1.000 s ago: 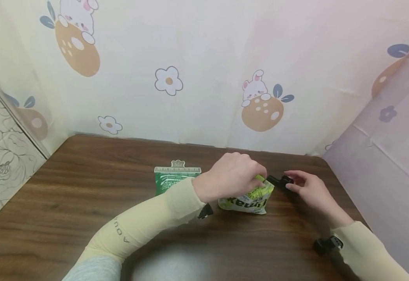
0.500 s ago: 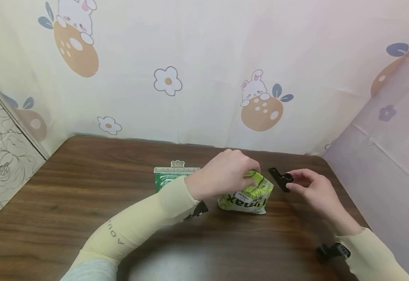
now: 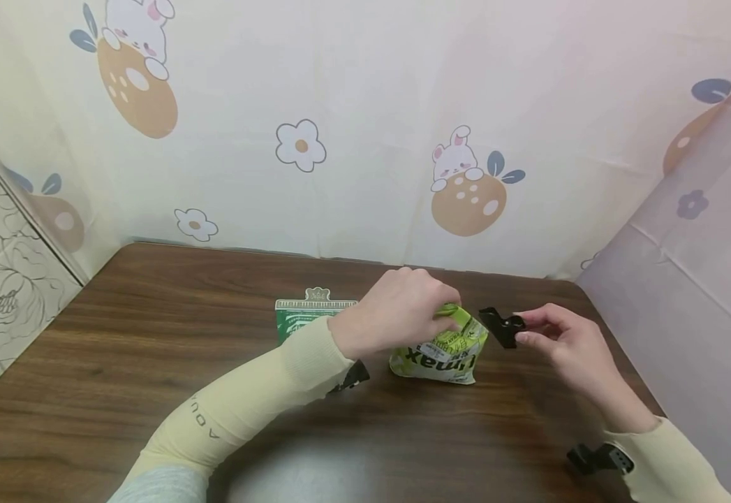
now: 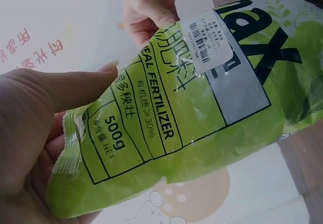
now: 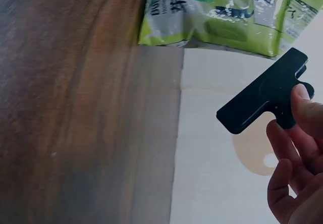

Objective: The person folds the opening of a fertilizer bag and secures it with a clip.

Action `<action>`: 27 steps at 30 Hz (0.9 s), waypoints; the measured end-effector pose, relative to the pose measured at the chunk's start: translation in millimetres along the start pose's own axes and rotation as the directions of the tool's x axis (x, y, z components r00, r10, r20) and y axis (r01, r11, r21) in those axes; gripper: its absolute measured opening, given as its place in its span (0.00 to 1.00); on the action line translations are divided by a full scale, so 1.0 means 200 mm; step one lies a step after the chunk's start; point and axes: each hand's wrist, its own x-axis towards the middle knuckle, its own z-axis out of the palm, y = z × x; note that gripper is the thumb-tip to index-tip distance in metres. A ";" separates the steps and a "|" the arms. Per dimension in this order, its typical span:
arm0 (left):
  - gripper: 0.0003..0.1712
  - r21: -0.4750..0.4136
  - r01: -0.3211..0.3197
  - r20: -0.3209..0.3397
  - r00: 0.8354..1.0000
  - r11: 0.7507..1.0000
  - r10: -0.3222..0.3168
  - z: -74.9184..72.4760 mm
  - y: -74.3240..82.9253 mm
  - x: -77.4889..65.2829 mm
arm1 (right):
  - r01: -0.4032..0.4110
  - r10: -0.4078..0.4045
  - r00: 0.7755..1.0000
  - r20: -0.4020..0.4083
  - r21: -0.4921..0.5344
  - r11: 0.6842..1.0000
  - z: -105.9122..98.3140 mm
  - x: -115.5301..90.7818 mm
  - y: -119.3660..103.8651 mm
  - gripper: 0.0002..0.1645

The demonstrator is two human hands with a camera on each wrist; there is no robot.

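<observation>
A green and white plastic fertilizer bag [image 3: 440, 356] stands on the table, its print upside down in the head view. My left hand [image 3: 396, 307] grips its top, which looks gathered or folded; the left wrist view shows the thumb over the bag's crimped end [image 4: 73, 143]. A black bulldog clip [image 3: 502, 327] is pinched by its handles between the thumb and fingers of my right hand [image 3: 569, 342]. Its long jaws point toward the bag's upper right corner, with a small gap between them in the head view. In the right wrist view the clip [image 5: 265, 90] looks closed.
Behind my left forearm stands a green pouch [image 3: 299, 321] with a pale ornamented strip along its top, partly hidden by the sleeve. The brown wooden table [image 3: 151, 335] meets a patterned curtain [image 3: 365, 195] at its back edge.
My right hand has drawn back slightly to the right with the clip, which has turned. My left hand has shifted a little left, still holding the bag's top.
</observation>
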 end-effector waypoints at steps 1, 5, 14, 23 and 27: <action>0.09 0.000 0.002 0.001 1.000 1.000 -0.002 0.00 0.00 0.00 | 0.008 -0.008 1.000 -0.006 0.001 1.000 0.00 0.00 0.00 0.14; 0.08 -0.008 0.008 0.012 1.000 1.000 -0.008 0.00 0.00 0.00 | 0.035 -0.035 0.999 -0.014 0.019 0.999 -0.02 0.01 -0.01 0.16; 0.07 -0.036 -0.002 0.013 1.000 0.999 0.003 0.01 -0.01 0.00 | 0.083 -0.083 0.997 -0.009 0.053 0.995 -0.03 0.03 -0.04 0.18; 0.06 -0.074 -0.026 -0.014 1.000 0.997 0.025 0.02 -0.01 0.00 | 0.183 -0.181 0.983 -0.033 0.062 0.981 -0.02 0.05 -0.09 0.21; 0.06 -0.084 -0.031 -0.010 0.999 0.996 0.030 0.02 -0.01 0.00 | 0.234 -0.233 0.972 -0.030 0.074 0.969 -0.01 0.07 -0.12 0.22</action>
